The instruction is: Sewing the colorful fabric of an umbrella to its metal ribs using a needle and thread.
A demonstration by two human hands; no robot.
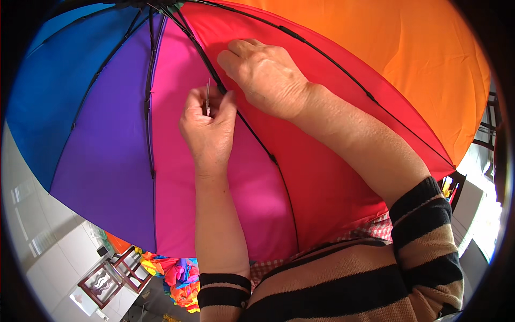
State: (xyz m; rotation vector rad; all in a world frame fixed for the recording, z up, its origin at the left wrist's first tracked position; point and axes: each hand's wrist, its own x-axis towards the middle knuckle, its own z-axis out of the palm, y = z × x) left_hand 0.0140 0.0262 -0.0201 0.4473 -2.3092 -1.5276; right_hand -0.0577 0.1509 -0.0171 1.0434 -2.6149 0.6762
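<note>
An open umbrella with rainbow panels spreads before me, its inner side and black ribs facing me. My left hand (209,121) is closed in front of the pink panel (177,198). A thin metal tool with narrow prongs (208,96), like small thread snips, sticks up from its fingers. Its thumb reaches the black rib (219,83) between the pink and red panels. My right hand (263,75) is bent over the red panel (316,161), just right of that rib. Its fingers are curled together, and whatever they pinch is hidden.
The umbrella's hub (163,4) is at the top edge. Beyond the canopy, at lower left, lie a heap of multicoloured cloth (179,279) and a dark wooden chair (107,282) on pale floor tiles. More dark furniture (487,126) stands at the right rim.
</note>
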